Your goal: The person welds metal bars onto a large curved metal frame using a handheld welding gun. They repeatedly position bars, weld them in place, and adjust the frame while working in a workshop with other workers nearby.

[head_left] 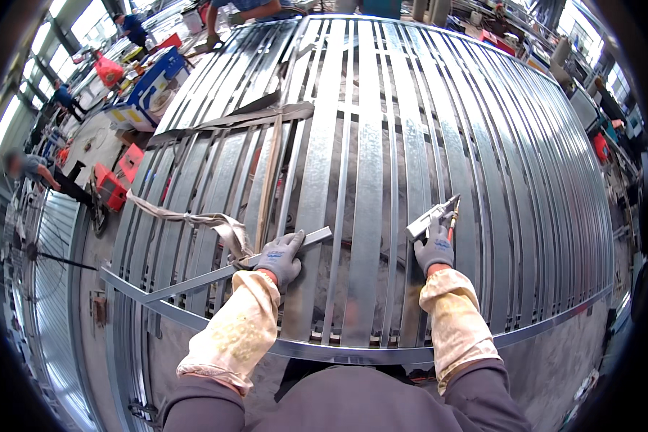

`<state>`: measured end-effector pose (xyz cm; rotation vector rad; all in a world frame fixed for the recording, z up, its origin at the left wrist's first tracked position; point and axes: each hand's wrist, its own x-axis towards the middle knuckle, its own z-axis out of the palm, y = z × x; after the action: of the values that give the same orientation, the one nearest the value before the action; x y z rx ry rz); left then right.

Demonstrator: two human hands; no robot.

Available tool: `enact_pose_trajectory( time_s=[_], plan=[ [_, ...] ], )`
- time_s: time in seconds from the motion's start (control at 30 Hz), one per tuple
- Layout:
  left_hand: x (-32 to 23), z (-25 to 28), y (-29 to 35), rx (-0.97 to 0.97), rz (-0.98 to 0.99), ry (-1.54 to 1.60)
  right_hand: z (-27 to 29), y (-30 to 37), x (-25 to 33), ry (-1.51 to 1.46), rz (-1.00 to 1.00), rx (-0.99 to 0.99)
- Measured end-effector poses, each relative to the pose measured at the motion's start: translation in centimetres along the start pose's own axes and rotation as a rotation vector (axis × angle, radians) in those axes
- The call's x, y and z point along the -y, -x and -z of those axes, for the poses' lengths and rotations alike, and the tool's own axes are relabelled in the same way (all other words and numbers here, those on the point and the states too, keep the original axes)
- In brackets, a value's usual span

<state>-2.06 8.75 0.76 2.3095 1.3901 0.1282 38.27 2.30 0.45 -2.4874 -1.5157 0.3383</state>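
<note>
My left hand (281, 259), in a grey work glove, is closed on a narrow square metal bar (194, 282). The bar lies slantwise across the slats, its low end over the frame's near left edge. My right hand (434, 250), gloved the same way, holds a silver metal tool (428, 220) with a dark pointed end, whose exact kind I cannot tell. Beside it in the same hand is a slim red and yellow stick (453, 220), like a marking pencil. Under both hands runs a large framework of galvanized metal slats (360, 288).
Grey cloth straps (223, 119) lie over the slats, one reaching the bar near my left hand. A long thin strip (268, 173) runs between slats. Red boxes (110, 189) and a blue-white bin (149, 86) stand left. A co-worker's arm (212, 25) reaches over the far edge; other people stand left.
</note>
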Motion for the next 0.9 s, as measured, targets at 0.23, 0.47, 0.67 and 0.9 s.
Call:
enact_pose_trajectory(
  time_s=[0.23,0.47,0.67,0.9],
  plan=[
    [6.5,2.1,6.1,-0.369,0.047,-0.188,-0.3,2.9,-0.2,-0.082,0.206,-0.240],
    [16.3,3.6,20.6,-0.266,0.329,-0.137,-0.7,10.9,8.4,-0.266,0.304,-0.352],
    [18.0,5.7,23.0,-0.092,0.339,-0.092,-7.3,17.5,22.1,-0.703,0.240,0.121],
    [14.7,4.7,26.2,0.052,0.516,0.207,-12.2,23.5,29.9,-0.932,0.133,0.998]
  ],
)
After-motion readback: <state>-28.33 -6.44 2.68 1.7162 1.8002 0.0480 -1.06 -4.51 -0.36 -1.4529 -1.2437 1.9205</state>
